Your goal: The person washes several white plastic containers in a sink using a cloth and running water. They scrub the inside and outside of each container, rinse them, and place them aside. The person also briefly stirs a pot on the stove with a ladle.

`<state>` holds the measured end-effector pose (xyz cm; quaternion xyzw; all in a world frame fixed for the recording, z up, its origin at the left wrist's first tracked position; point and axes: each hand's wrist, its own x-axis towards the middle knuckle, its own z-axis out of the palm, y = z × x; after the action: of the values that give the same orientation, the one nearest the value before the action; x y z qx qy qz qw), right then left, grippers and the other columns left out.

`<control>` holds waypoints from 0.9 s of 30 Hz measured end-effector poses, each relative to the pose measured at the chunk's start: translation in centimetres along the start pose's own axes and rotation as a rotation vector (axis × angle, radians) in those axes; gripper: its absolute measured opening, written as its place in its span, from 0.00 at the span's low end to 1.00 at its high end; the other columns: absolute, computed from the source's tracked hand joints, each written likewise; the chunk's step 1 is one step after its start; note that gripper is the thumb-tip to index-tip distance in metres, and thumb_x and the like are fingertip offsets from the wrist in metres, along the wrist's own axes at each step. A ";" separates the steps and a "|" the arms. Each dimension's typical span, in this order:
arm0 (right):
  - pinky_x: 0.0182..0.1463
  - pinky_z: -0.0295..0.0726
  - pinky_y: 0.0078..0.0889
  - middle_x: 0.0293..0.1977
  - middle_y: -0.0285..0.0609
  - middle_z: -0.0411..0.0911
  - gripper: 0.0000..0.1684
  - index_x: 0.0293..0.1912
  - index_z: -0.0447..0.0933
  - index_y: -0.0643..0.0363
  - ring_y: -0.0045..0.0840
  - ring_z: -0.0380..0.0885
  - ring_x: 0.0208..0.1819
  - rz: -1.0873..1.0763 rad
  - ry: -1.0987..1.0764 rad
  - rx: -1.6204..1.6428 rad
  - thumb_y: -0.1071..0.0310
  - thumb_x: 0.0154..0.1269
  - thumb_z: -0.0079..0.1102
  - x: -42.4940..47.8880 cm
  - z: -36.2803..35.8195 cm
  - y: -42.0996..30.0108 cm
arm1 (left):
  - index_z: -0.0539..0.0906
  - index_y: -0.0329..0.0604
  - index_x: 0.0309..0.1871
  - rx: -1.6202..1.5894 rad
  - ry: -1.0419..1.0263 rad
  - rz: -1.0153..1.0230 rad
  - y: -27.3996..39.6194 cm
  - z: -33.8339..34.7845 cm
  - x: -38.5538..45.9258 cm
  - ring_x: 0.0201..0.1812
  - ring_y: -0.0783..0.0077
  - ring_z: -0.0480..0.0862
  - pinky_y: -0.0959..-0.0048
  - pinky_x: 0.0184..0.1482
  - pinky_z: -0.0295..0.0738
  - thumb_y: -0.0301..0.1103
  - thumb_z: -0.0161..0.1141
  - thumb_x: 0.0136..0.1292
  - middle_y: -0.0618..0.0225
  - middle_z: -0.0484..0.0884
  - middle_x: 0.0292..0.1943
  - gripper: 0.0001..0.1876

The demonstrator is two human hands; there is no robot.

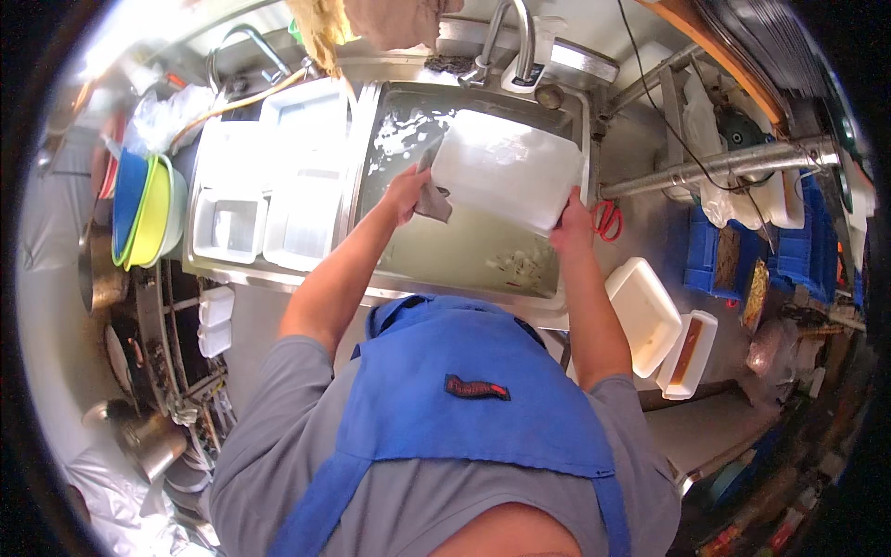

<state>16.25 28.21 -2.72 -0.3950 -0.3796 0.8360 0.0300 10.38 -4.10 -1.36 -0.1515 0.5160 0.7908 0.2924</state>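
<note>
A white plastic tub (507, 170) is held over the right sink basin (418, 278), its broad face towards me. My right hand (573, 224) grips its lower right corner. At its left side my left hand (406, 193) holds a grey cloth (434, 198) against the edge. Cloudy water fills much of the basin below, with pale food scraps (518, 268) showing near the front right. My left thumb and the fingers behind the cloth are partly hidden.
Several white tubs (230, 226) stand in the left basin. A steel faucet (523, 42) arches over the back. Red-handled scissors (608, 220) hang at the right, above another white tub (644, 317). Blue and yellow-green bowls (147, 216) are stacked at far left.
</note>
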 end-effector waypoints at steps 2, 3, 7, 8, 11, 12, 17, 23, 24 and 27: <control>0.59 0.79 0.41 0.54 0.42 0.79 0.27 0.59 0.74 0.59 0.35 0.80 0.52 -0.017 0.083 0.062 0.48 0.79 0.41 -0.1 0.6 1.0 | 0.74 0.44 0.61 0.044 0.091 -0.062 -0.4 0.0 0.3 0.45 0.67 0.84 0.64 0.49 0.81 0.38 0.53 0.73 0.65 0.82 0.46 0.17; 0.54 0.82 0.40 0.49 0.41 0.81 0.26 0.57 0.75 0.58 0.33 0.81 0.48 -0.036 0.129 0.119 0.47 0.79 0.42 0.1 0.6 1.6 | 0.74 0.43 0.61 0.076 0.124 -0.098 -0.4 0.8 0.1 0.46 0.67 0.84 0.64 0.49 0.81 0.38 0.52 0.74 0.65 0.82 0.47 0.17; 0.22 0.75 0.35 0.26 0.39 0.76 0.23 0.48 0.73 0.56 0.28 0.76 0.23 -0.019 0.278 -0.124 0.45 0.76 0.45 -0.9 2.4 4.9 | 0.77 0.42 0.57 0.229 -0.003 -0.137 -2.2 0.2 1.1 0.45 0.68 0.84 0.65 0.48 0.80 0.38 0.51 0.74 0.65 0.82 0.45 0.15; 0.20 0.70 0.34 0.23 0.38 0.72 0.22 0.45 0.72 0.56 0.26 0.72 0.19 -0.051 0.272 -0.128 0.45 0.75 0.46 -1.5 2.9 5.2 | 0.77 0.41 0.57 0.337 0.002 -0.155 -2.3 -0.1 1.3 0.45 0.68 0.83 0.66 0.48 0.80 0.37 0.51 0.74 0.65 0.82 0.45 0.14; 0.14 0.60 0.31 0.15 0.34 0.64 0.22 0.37 0.70 0.55 0.22 0.62 0.12 -0.115 0.253 -0.110 0.44 0.72 0.50 -2.8 2.4 4.7 | 0.78 0.40 0.55 0.572 -0.061 -0.075 -1.0 0.7 0.6 0.44 0.70 0.82 0.68 0.46 0.78 0.35 0.54 0.72 0.66 0.82 0.44 0.13; 0.14 0.60 0.29 0.14 0.33 0.63 0.22 0.34 0.70 0.53 0.21 0.62 0.11 -0.113 0.260 -0.071 0.44 0.72 0.52 -2.5 1.3 5.2 | 0.78 0.39 0.55 0.636 -0.098 -0.027 0.0 1.5 0.6 0.43 0.71 0.82 0.68 0.46 0.78 0.34 0.54 0.72 0.66 0.82 0.44 0.13; 0.13 0.59 0.29 0.12 0.32 0.61 0.23 0.32 0.70 0.54 0.21 0.60 0.10 -0.018 0.252 -0.079 0.44 0.69 0.57 -4.3 -2.8 7.3 | 0.79 0.37 0.53 0.893 -0.261 0.260 3.9 10.7 0.0 0.45 0.74 0.78 0.73 0.47 0.74 0.31 0.58 0.65 0.67 0.82 0.43 0.14; 0.14 0.60 0.29 0.15 0.34 0.66 0.19 0.35 0.72 0.55 0.20 0.63 0.11 -0.005 0.154 -0.043 0.49 0.68 0.60 -6.2 -5.6 9.7 | 0.78 0.37 0.54 1.248 -0.585 0.400 -2.4 24.6 4.7 0.38 0.76 0.76 0.68 0.37 0.73 0.38 0.59 0.67 0.64 0.82 0.38 0.17; 0.15 0.61 0.28 0.16 0.34 0.67 0.19 0.35 0.72 0.55 0.20 0.63 0.12 -0.015 0.125 -0.046 0.50 0.67 0.61 -6.4 -6.1 9.9 | 0.77 0.36 0.56 1.134 -0.639 0.321 -3.8 26.9 4.8 0.39 0.74 0.77 0.67 0.38 0.75 0.40 0.60 0.67 0.62 0.82 0.40 0.20; 0.23 0.68 0.33 0.21 0.37 0.70 0.18 0.36 0.71 0.58 0.25 0.70 0.19 -0.170 0.027 -0.231 0.53 0.65 0.63 -7.0 -6.7 9.5 | 0.74 0.35 0.62 0.978 -0.601 0.171 -7.9 31.0 5.4 0.46 0.67 0.81 0.65 0.45 0.78 0.42 0.62 0.67 0.55 0.82 0.49 0.26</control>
<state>28.01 23.10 -7.17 -0.3734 -0.5049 0.7759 0.0601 12.94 27.97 3.04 0.2748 0.7259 0.4898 0.3971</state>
